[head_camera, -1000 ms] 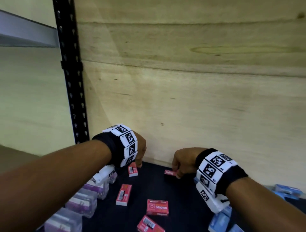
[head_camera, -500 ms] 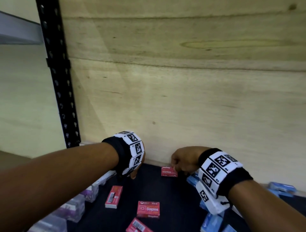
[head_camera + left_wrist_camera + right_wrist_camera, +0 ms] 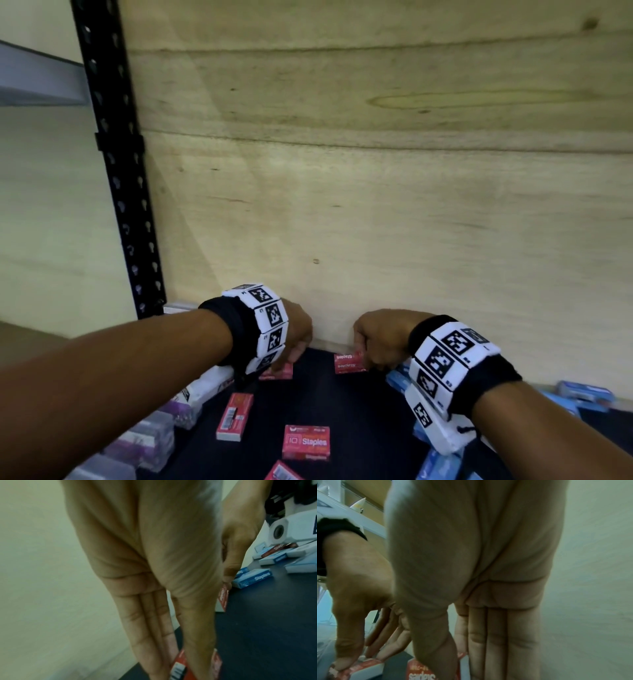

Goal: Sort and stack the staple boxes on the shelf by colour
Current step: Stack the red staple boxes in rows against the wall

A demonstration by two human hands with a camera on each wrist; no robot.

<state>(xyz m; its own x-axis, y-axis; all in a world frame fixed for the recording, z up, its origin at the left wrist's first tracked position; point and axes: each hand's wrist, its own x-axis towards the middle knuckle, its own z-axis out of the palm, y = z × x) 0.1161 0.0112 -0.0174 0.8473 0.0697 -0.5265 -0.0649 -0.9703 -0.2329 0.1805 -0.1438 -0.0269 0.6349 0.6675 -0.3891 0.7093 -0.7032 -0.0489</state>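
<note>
Two red staple boxes at the back of the dark shelf (image 3: 318,404), each under one hand. The left hand (image 3: 294,337) pinches the left red box (image 3: 279,371) between thumb and straight fingers; the right hand (image 3: 380,337) pinches the right red box (image 3: 347,362) the same way. The boxes lie apart, side by side, long axes roughly along the plywood back wall (image 3: 376,205). A stacking move probably means carrying one box sideways across the gap onto the other.
</note>
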